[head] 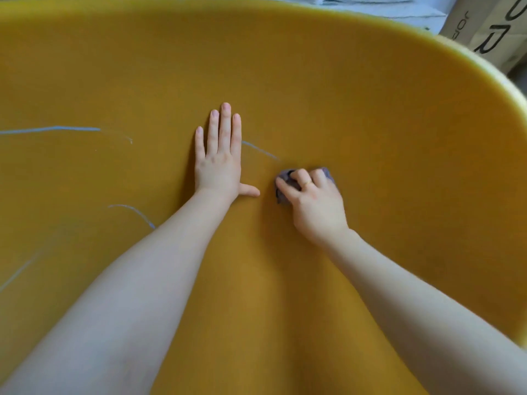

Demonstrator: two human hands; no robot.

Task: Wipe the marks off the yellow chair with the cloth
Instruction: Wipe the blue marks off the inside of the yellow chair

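Observation:
The yellow chair (pixel 356 104) fills almost the whole view, its curved surface spreading under both arms. My left hand (pixel 221 158) lies flat on it with straight fingers. My right hand (pixel 312 196) grips a bunched grey-purple cloth (pixel 285 185) and holds it against the chair, just below the lower end of a short pale blue mark (pixel 261 150). More pale marks show on the left: a long line (pixel 54 129), a curved one (pixel 134 213) beside my left forearm, and a faint streak (pixel 18 273) near the left edge.
Past the chair's upper right rim stands a brown cardboard box (pixel 490 27) with black lettering. Pale grey-white fabric or bedding (pixel 379 7) lies behind the chair's top edge.

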